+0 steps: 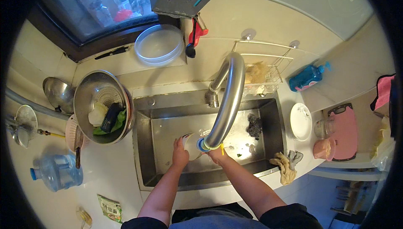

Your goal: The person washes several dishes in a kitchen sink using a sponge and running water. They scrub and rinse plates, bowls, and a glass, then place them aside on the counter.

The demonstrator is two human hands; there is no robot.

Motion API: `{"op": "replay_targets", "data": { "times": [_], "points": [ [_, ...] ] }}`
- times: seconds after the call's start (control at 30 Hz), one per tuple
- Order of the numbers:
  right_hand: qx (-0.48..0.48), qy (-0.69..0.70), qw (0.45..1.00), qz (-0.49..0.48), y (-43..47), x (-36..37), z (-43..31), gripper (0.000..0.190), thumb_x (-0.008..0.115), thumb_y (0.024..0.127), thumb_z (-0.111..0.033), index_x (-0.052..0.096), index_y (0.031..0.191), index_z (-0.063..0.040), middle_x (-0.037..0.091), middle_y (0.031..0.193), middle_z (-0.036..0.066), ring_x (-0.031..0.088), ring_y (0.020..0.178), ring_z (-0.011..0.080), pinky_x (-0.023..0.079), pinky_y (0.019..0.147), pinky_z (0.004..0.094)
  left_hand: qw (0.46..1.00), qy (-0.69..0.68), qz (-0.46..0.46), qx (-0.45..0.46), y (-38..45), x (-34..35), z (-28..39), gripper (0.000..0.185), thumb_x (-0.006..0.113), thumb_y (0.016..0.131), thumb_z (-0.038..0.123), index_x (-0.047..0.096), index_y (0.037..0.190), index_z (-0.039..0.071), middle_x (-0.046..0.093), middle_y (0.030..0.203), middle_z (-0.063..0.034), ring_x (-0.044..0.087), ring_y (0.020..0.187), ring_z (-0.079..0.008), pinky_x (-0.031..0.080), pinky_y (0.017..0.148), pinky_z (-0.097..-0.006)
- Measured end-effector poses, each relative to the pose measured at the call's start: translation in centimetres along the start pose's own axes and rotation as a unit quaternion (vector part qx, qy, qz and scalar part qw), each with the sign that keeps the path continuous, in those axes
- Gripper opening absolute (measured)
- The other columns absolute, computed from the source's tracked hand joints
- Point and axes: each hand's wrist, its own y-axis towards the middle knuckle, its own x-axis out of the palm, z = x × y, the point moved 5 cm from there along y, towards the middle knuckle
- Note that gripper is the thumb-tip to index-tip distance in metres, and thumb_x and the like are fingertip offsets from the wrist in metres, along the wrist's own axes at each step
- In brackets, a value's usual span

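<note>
Over the stainless steel sink [176,125], my left hand [180,155] grips the side of a pale bowl [190,144] with a dark rim line. The steel gooseneck faucet [231,103] arches above, its blue-rimmed outlet [202,145] in front of the bowl's right part. Just right of that outlet is my right hand [217,157]. Its fingers are partly hidden behind the faucet head, so its hold on the bowl cannot be made out. A dark scouring pad [254,126] lies in the basin's right side, with small food scraps near it.
Left of the sink stand a steel colander [94,87] with vegetables and a blue water jug [59,172]. A wire rack [267,78] hangs behind the faucet. On the right are a dish soap bottle [306,78], white plates [300,122] and a crumpled cloth [283,167].
</note>
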Motion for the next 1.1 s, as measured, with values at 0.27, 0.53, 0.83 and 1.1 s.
{"op": "replay_targets", "data": {
  "times": [0.27,0.53,0.83,1.1],
  "points": [
    [-0.039,0.047,0.996,0.057,-1.2,-1.1,-1.7,0.019,0.052,0.083,0.0,0.054,0.102,-0.004,0.058,0.089,0.004,0.056,0.076,0.0118,0.049,0.064,0.0256,0.966,-0.021,-0.115,-0.232,0.4,0.5,-1.3,0.072,0.053,0.075,0.001,0.019,0.137,0.006,0.032,0.133,-0.0251,0.034,0.123,-0.0368,0.035,0.098,-0.0402],
    [-0.156,0.022,0.984,0.083,-2.1,0.5,-2.6,0.018,0.045,0.089,-0.004,0.051,0.106,-0.005,0.057,0.088,0.005,0.054,0.079,0.0112,0.05,0.064,0.0273,0.945,-0.318,-0.046,-0.067,-2.2,0.6,3.1,0.046,0.054,0.086,0.025,0.038,0.124,0.004,0.052,0.111,-0.0153,0.054,0.095,-0.0261,0.045,0.079,-0.0352],
    [-0.103,-0.325,0.928,-0.148,0.0,-4.8,-6.2,0.043,0.058,0.08,-0.012,0.048,0.121,-0.002,0.061,0.101,0.012,0.057,0.093,0.0202,0.045,0.082,0.0299,0.789,-0.512,-0.27,-0.207,-1.5,5.2,9.2,0.017,0.053,0.089,0.023,0.05,0.098,0.009,0.06,0.077,-0.007,0.048,0.05,-0.0105,0.036,0.037,-0.0227],
    [-0.214,-0.084,0.932,0.28,-0.7,-26.1,-24.0,0.019,0.055,0.085,-0.023,0.056,0.083,-0.004,0.057,0.069,0.006,0.055,0.06,0.0146,0.045,0.052,0.0286,0.735,-0.584,-0.161,-0.306,0.0,4.9,8.9,0.018,0.053,0.087,0.015,0.049,0.104,0.013,0.059,0.082,-0.0086,0.048,0.053,-0.0115,0.037,0.039,-0.021]
  ]
}}
